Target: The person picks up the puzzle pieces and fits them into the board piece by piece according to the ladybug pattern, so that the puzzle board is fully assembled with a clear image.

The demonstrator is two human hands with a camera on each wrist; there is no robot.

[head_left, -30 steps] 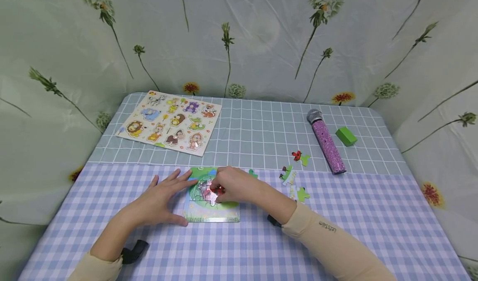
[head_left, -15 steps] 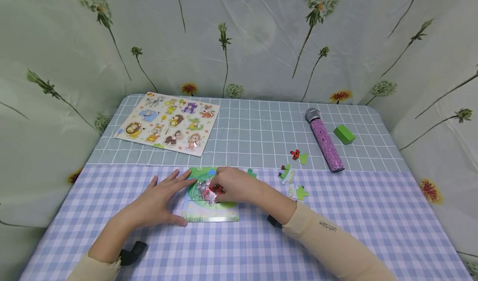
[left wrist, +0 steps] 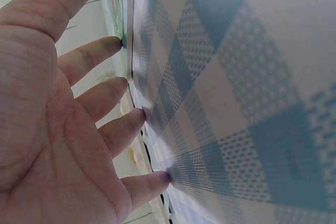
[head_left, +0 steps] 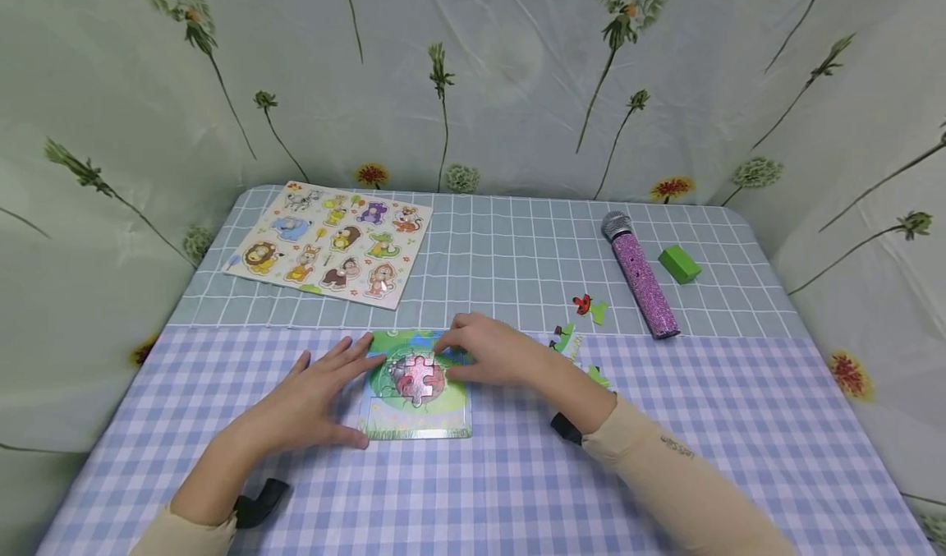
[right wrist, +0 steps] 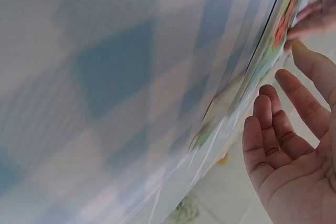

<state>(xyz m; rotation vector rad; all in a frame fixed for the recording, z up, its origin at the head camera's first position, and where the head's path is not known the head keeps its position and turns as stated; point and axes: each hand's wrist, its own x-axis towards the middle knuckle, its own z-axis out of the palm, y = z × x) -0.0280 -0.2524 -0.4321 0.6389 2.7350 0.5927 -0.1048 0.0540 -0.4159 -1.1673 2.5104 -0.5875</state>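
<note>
A jigsaw puzzle board (head_left: 417, 425) lies on the checked cloth, its picture a red ladybug (head_left: 420, 379) on green. Fitted pieces show inside its frame. My left hand (head_left: 318, 396) spreads its fingers at the board's left side; index finger and thumb are at its edge. In the left wrist view the fingertips of the left hand (left wrist: 63, 124) rest on the cloth along the board. Over the board's upper right side hovers my right hand (head_left: 498, 351), thumb and index finger apart. Nothing is between the fingers of the right hand (right wrist: 294, 135) in the right wrist view.
Loose jigsaw pieces lie right of the board: a red one (head_left: 582, 304), a green one (head_left: 599, 313), a green-edged one (head_left: 567, 340) and another, partly hidden by the right arm. Behind are an animal puzzle board (head_left: 332, 244), a glittery pink microphone (head_left: 643, 285) and a green block (head_left: 680, 264).
My right hand has let go of a red ladybug piece on the board and moved up and to the right, its fingers parting. The left hand stays at the board's left edge.
</note>
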